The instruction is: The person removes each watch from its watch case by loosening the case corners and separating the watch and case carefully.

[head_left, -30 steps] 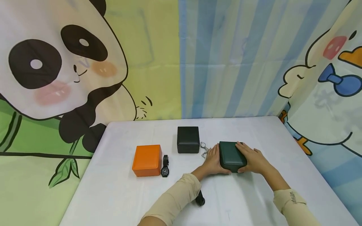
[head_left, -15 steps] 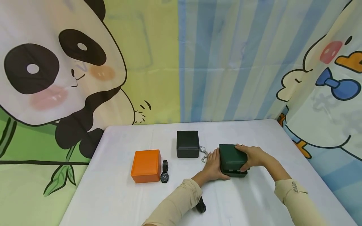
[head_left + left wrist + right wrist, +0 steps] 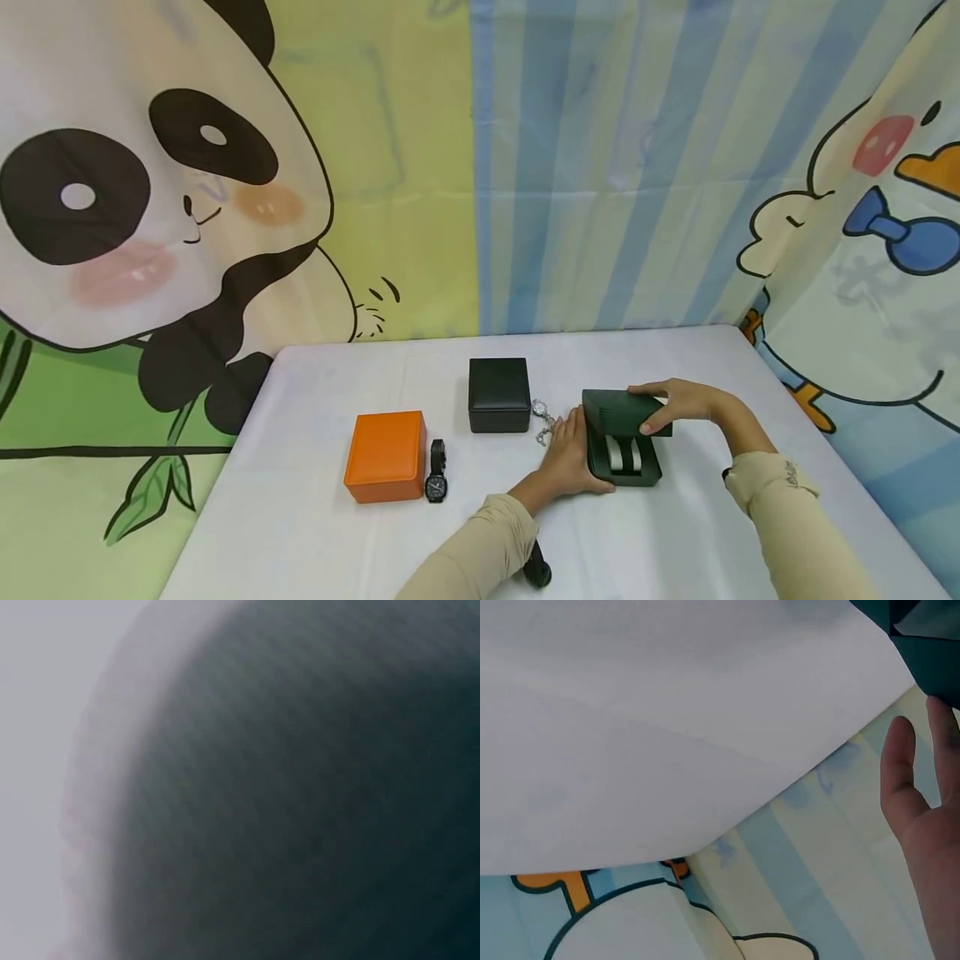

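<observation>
A green watch box (image 3: 639, 480) stands on the white table in the head view, its lid (image 3: 617, 409) tilted up and back. Inside show two pale upright pieces (image 3: 615, 454). Along the box's left side lies my left hand (image 3: 567, 458), thumb bent round the front corner, holding the base. My right hand (image 3: 688, 402) grips the lid at its right edge between thumb and fingers. The right wrist view shows part of the right hand (image 3: 939, 817) and a corner of the green box (image 3: 930, 667). Only a blurred dark green surface (image 3: 300, 787) fills most of the left wrist view.
An orange box (image 3: 386, 457) with a black watch (image 3: 436, 473) beside it stands at the left. Behind are a black box (image 3: 499, 396) and a silver watch (image 3: 542, 412). A black object (image 3: 537, 568) lies partly hidden by my left forearm.
The green box's lid has been raised from shut to tilted back, showing the inside. My right hand has turned upward with it; my left hand has stayed at the box's left side.
</observation>
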